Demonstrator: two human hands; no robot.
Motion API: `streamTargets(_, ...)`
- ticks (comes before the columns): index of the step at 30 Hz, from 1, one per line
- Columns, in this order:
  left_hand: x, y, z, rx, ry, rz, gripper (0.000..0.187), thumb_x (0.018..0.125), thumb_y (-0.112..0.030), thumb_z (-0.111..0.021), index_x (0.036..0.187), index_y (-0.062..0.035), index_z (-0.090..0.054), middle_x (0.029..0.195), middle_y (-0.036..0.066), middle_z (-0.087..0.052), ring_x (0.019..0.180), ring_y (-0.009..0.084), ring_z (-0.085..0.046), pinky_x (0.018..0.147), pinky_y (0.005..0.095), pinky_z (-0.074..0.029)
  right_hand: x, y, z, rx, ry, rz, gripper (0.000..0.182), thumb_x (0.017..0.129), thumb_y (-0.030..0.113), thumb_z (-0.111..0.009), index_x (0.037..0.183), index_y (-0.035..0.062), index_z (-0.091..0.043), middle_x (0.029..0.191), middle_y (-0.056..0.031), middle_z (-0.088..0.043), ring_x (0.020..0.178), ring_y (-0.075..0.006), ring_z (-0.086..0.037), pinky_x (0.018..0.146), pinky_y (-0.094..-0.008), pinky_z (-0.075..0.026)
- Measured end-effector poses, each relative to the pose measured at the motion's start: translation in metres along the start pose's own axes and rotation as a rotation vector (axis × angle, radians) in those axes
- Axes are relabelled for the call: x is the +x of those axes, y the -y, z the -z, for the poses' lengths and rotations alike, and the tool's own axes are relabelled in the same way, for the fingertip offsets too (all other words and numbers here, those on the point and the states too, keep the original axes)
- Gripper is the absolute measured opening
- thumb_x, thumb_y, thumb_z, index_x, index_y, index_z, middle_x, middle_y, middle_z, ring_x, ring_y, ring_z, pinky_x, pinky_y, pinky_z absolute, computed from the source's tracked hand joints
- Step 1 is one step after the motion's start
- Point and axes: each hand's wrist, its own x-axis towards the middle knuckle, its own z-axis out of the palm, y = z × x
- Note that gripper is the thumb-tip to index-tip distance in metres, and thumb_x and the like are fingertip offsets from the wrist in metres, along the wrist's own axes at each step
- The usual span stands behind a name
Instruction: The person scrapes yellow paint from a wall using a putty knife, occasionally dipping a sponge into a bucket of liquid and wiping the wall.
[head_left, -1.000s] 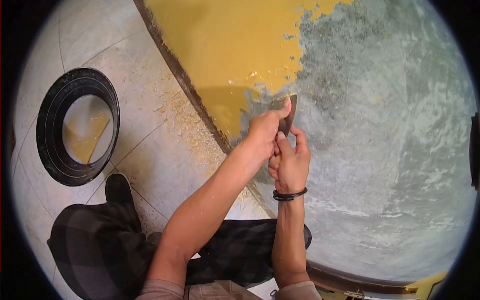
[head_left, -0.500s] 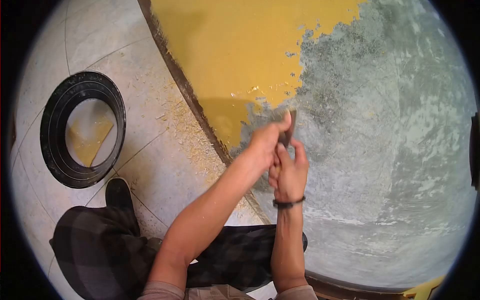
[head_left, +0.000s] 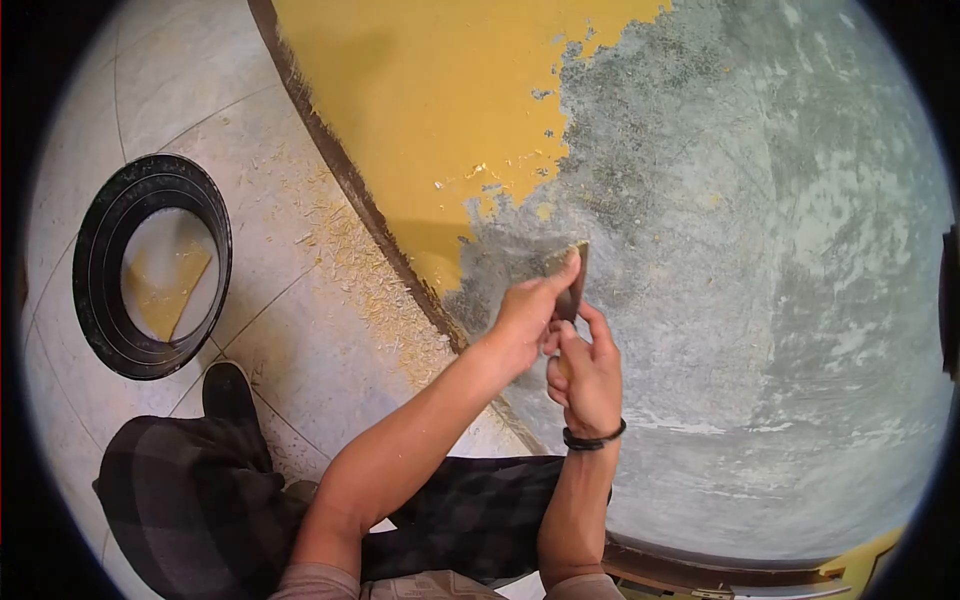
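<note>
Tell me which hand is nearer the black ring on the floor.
Left. The left hand, gripping the scraper at the wall, sits on the side toward the black ring; the right hand grips just beyond it, farther away.

The small dark metal scraper (head_left: 570, 278) shows only its blade top; its handle is hidden inside the left hand (head_left: 525, 318) and right hand (head_left: 588, 375). Below the scraper, the black shoe (head_left: 226, 392) is partly covered by checked trousers (head_left: 190, 500).

Both hands clasped together, arms reaching forward

The left hand (head_left: 522, 318) extends from a bent, bare forearm, its thumb stretched far; the right hand (head_left: 585, 375), touching it just right, has curled fingers and a dark band round the wrist.
</note>
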Motion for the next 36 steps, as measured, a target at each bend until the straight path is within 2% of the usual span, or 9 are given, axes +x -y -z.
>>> streamTargets(8, 0.012, -0.016, -0.007, 0.024, -0.104, -0.09, 0.049, 0.079, -0.057, -0.066, 0.075, -0.0087, -0.056, 0.057, -0.001, -0.05, 0.041, 0.0093, -0.046, 0.034, 0.0242, -0.032, 0.037, 0.017, -0.003, 0.065, 0.019, -0.064, 0.026, 0.092, 0.012, -0.053, 0.117, 0.0053, -0.048, 0.067, -0.0036, -0.055, 0.037, -0.0041, -0.036, 0.03, -0.0198, -0.021)
streamTargets(10, 0.03, -0.029, 0.016, -0.101, -0.119, -0.27, 0.049, 0.078, -0.059, -0.065, 0.073, -0.0112, -0.055, 0.054, -0.004, -0.044, 0.039, 0.0073, -0.04, 0.033, 0.0246, -0.028, 0.06, 0.017, -0.033, 0.013, 0.004, -0.053, 0.025, 0.092, 0.013, -0.054, 0.114, 0.0056, -0.047, 0.066, -0.0035, -0.054, 0.037, -0.0052, -0.036, 0.03, -0.0204, -0.021)
streamTargets(15, 0.021, -0.017, 0.025, -0.07, -0.166, -0.124, 0.051, 0.078, -0.062, -0.063, 0.071, -0.0127, -0.052, 0.054, -0.006, -0.04, 0.041, 0.0053, -0.036, 0.035, 0.0236, -0.025, 0.051, -0.018, -0.045, -0.074, -0.086, 0.086, 0.025, 0.091, 0.013, -0.056, 0.113, 0.0065, -0.047, 0.063, -0.002, -0.054, 0.038, -0.0057, -0.038, 0.031, -0.0223, -0.023)
streamTargets(17, 0.014, 0.014, 0.014, -0.096, -0.2, -0.079, 0.051, 0.078, -0.062, -0.063, 0.07, -0.013, -0.052, 0.055, -0.006, -0.041, 0.043, 0.0054, -0.036, 0.038, 0.0231, -0.027, 0.034, -0.009, -0.015, -0.173, -0.046, -0.047, 0.023, 0.09, 0.011, -0.055, 0.112, 0.0047, -0.05, 0.064, -0.0015, -0.056, 0.044, -0.0053, -0.045, 0.034, -0.0228, -0.028)
streamTargets(22, -0.007, 0.056, -0.017, -0.079, -0.158, -0.066, 0.055, 0.078, -0.062, -0.063, 0.07, -0.0092, -0.053, 0.058, -0.002, -0.044, 0.048, 0.0075, -0.039, 0.043, 0.0252, -0.033, -0.022, 0.013, 0.028, -0.079, -0.043, -0.157, 0.034, 0.091, 0.009, -0.055, 0.123, 0.0063, -0.043, 0.077, -0.0041, -0.061, 0.043, -0.0029, -0.039, 0.035, -0.0187, -0.023)
streamTargets(24, -0.006, 0.068, -0.022, -0.024, -0.233, -0.052, 0.059, 0.08, -0.061, -0.062, 0.086, -0.0032, -0.052, 0.081, 0.005, -0.05, 0.062, 0.0113, -0.048, 0.049, 0.0262, -0.041, -0.033, 0.017, 0.035, -0.12, -0.121, -0.105, 0.036, 0.091, 0.008, -0.054, 0.125, 0.0063, -0.042, 0.079, -0.0056, -0.062, 0.042, -0.0033, -0.039, 0.034, -0.0194, -0.024)
streamTargets(25, -0.009, 0.073, -0.025, -0.007, -0.387, -0.117, 0.058, 0.084, -0.057, -0.059, 0.085, 0.0014, -0.053, 0.083, 0.01, -0.057, 0.071, 0.0165, -0.055, 0.057, 0.0313, -0.045, -0.033, 0.018, 0.036, -0.127, -0.116, -0.107, 0.036, 0.091, 0.008, -0.054, 0.125, 0.0063, -0.042, 0.079, -0.0056, -0.062, 0.042, -0.0033, -0.039, 0.034, -0.0194, -0.024)
streamTargets(31, 0.029, 0.084, 0.024, -0.042, -0.74, -0.266, 0.047, 0.092, -0.042, -0.047, 0.105, 0.0034, -0.052, 0.101, 0.02, -0.057, 0.096, 0.0308, -0.054, 0.088, 0.0397, -0.041, 0.019, 0.009, 0.005, -0.277, -0.103, -0.076, 0.039, 0.087, 0.006, -0.057, 0.124, 0.0057, -0.047, 0.079, -0.0089, -0.061, 0.04, -0.0046, -0.038, 0.033, -0.0216, -0.025)
streamTargets(36, 0.069, 0.06, 0.107, -0.287, -0.835, -0.391, 0.045, 0.091, -0.035, -0.042, 0.108, 0.0052, -0.054, 0.112, 0.023, -0.057, 0.103, 0.0325, -0.055, 0.09, 0.0401, -0.043, 0.136, -0.07, -0.079, -0.569, -0.007, 0.225, 0.037, 0.082, 0.008, -0.058, 0.118, 0.0041, -0.052, 0.076, -0.0103, -0.065, 0.042, -0.0095, -0.048, 0.036, -0.0252, -0.035)
